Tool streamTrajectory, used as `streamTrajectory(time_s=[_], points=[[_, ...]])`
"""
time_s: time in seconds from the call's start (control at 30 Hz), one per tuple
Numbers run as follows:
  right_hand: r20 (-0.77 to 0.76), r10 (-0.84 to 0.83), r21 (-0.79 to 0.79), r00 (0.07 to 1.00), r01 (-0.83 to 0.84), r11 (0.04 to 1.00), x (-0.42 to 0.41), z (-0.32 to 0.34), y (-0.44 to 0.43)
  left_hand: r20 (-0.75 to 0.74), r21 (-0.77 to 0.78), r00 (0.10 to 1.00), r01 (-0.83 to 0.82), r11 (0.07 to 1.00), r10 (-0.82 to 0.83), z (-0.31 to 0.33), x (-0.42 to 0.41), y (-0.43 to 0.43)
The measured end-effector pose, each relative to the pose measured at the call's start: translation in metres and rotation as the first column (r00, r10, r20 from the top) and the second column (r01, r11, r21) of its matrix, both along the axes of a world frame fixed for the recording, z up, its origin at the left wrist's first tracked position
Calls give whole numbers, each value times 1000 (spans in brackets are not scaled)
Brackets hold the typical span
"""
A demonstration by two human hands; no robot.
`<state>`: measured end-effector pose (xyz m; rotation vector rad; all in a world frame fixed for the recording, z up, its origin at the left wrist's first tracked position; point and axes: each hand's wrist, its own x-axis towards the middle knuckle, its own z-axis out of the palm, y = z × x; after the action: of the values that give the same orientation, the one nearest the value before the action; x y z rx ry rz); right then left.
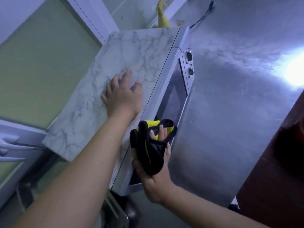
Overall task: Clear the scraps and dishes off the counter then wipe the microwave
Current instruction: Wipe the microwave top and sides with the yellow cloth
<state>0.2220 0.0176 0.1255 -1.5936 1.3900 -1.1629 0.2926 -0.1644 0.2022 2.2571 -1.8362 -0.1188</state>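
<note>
— In the head view, where is the microwave?
— It stands on the steel desk, with its marble-patterned top turned toward the camera. The glass door is closed and faces the bare stretch of desk, and two round knobs sit one beside the other next to it.
— And the hands?
— The left hand lies flat on the microwave's top with its fingers spread, near the front edge. The right hand is palm up at the lower corner of the door, its fingers curled round a bunched black and yellow cloth. The cloth touches the door frame.
— Anything else around it?
— A black cable lies on the desk past the far corner, and a frosted window is behind the microwave.
</note>
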Motion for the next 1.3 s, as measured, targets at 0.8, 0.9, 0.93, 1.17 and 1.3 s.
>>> streamTrajectory(time_s=[0.8,0.9,0.93,1.17,1.3], points=[[568,-305,649,765,-187,738,-100,-88,-51,-47,-118,996,-86,989,81,7,-1,7],[523,-245,582,816,-132,802,-118,-77,-28,-83,-137,993,-94,986,83,12,-4,18],[501,-226,547,835,-104,831,-123,-71,-21,-86,-107,995,-68,992,59,12,-4,23],[457,-213,232,864,116,966,-96,11,3,129,140,978,144,980,-162,10,34,75],[530,-79,-41,844,118,992,-32,35,11,121,145,977,160,976,-178,7,63,99]])
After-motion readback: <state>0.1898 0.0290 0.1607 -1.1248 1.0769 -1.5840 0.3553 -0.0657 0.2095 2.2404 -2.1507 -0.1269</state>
